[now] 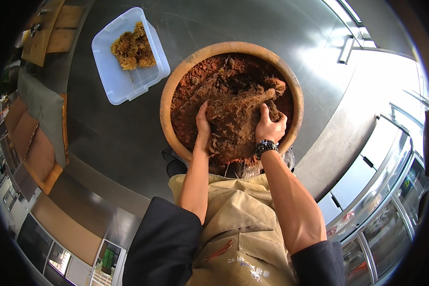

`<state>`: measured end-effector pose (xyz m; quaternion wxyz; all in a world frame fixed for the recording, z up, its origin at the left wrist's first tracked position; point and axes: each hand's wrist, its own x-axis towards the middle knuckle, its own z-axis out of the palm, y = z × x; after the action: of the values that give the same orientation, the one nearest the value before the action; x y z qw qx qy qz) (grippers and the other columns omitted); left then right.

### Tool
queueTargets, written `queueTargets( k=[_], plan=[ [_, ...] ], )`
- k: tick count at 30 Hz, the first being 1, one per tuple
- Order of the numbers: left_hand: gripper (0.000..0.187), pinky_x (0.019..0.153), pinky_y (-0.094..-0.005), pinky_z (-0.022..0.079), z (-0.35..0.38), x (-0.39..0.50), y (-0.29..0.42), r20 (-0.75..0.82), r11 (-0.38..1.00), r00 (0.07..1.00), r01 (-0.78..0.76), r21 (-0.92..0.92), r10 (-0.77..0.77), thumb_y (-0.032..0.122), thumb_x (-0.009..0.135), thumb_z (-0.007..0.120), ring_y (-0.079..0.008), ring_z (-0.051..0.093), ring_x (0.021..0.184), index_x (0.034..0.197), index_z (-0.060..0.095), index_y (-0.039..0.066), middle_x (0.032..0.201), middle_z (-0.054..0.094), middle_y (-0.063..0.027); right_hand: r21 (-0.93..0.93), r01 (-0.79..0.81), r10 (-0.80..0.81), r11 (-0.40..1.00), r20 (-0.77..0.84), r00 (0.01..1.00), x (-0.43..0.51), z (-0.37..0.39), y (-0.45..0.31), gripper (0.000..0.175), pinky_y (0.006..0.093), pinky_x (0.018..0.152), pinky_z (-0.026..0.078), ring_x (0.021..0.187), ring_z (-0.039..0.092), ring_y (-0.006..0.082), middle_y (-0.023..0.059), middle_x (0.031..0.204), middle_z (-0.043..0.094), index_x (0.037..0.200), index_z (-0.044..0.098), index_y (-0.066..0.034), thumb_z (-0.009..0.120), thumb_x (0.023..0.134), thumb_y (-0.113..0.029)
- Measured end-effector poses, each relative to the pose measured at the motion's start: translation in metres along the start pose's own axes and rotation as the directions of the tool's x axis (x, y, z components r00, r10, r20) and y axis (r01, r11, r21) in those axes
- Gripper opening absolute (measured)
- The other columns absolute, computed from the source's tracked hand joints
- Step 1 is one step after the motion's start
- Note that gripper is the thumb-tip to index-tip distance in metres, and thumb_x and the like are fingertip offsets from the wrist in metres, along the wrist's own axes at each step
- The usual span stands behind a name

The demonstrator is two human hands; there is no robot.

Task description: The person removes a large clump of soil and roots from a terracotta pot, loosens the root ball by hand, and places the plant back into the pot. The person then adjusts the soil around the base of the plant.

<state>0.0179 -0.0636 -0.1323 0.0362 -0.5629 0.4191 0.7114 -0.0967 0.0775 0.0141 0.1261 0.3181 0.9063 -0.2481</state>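
A large round clay-coloured pot [166, 121] stands on the floor before me, holding reddish-brown, crumbly planting mix [186, 93]. Inside it lies a big clump of brown, fibrous root-like material [236, 121]. My left hand [202, 123] presses on the clump's left side, fingers pointing away from me. On its right side my right hand [271, 125] grips the clump, thumb up and fingers curled around a darker lump; a dark beaded bracelet circles that wrist. The undersides of the clump and some fingertips are hidden.
A translucent plastic bin [136, 84] with yellowish-brown moss [134, 48] sits on the grey floor beyond the pot, to the left. A cushioned wooden bench [39, 143] stands at far left, a wooden table [43, 32] beyond it. A glass-fronted cabinet [382, 228] is at right.
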Motion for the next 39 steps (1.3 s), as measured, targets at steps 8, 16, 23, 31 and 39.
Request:
queueTargets(
  k=[8,16,23,31,39],
  plan=[
    [0.058,0.109,-0.0455,0.042,-0.012,-0.009,0.004,0.069,0.993,0.991,0.118,-0.02,-0.117,0.044,0.109,0.039,-0.0303,0.054,0.131,0.153,0.037,0.007,0.143,0.054,-0.018,0.014,-0.009,0.009,1.0,0.009,1.0,-0.001,-0.002,-0.004,0.08,0.0474,0.102,0.048,0.116,0.064,0.0423,0.0266,0.122,0.068,0.128,0.061,0.0025,0.076,0.079,-0.059],
    [0.064,0.111,-0.0462,0.042,-0.008,0.01,-0.011,0.031,0.974,0.978,0.209,-0.085,-0.207,0.048,0.111,0.034,-0.0287,0.052,0.132,0.163,0.024,0.012,0.149,0.05,-0.0164,0.046,0.008,-0.008,0.999,-0.004,1.0,-0.002,-0.002,-0.001,0.074,0.0472,0.099,0.049,0.112,0.065,0.0413,0.0249,0.119,0.07,0.123,0.063,0.0003,0.076,0.079,-0.058],
    [0.061,0.111,-0.0457,0.042,-0.01,0.009,-0.024,0.115,0.976,0.98,0.175,-0.132,-0.161,0.047,0.11,0.036,-0.0294,0.052,0.133,0.158,0.031,0.011,0.147,0.051,-0.0176,0.054,0.001,-0.001,0.999,-0.006,1.0,-0.004,-0.004,-0.001,0.074,0.047,0.1,0.048,0.112,0.065,0.0414,0.0246,0.118,0.07,0.124,0.062,0.0,0.077,0.079,-0.057],
    [0.057,0.111,-0.0452,0.041,-0.015,0.003,-0.038,0.06,0.981,0.989,0.144,-0.129,-0.137,0.046,0.109,0.038,-0.0302,0.052,0.134,0.153,0.039,0.01,0.146,0.053,-0.0188,0.08,0.034,-0.034,0.996,-0.004,0.999,-0.003,-0.003,0.005,0.074,0.0473,0.097,0.051,0.109,0.067,0.0418,0.0257,0.116,0.07,0.126,0.06,-0.004,0.078,0.078,-0.058],
    [0.054,0.111,-0.0447,0.041,-0.01,0.015,-0.039,0.002,0.987,0.993,0.116,-0.108,-0.116,0.045,0.108,0.041,-0.031,0.051,0.135,0.148,0.047,0.009,0.144,0.054,-0.0201,0.092,0.037,-0.038,0.995,0.004,0.999,-0.002,-0.002,0.006,0.078,0.0474,0.097,0.051,0.111,0.066,0.0423,0.0261,0.117,0.07,0.128,0.059,-0.0024,0.078,0.078,-0.059]
  ],
)
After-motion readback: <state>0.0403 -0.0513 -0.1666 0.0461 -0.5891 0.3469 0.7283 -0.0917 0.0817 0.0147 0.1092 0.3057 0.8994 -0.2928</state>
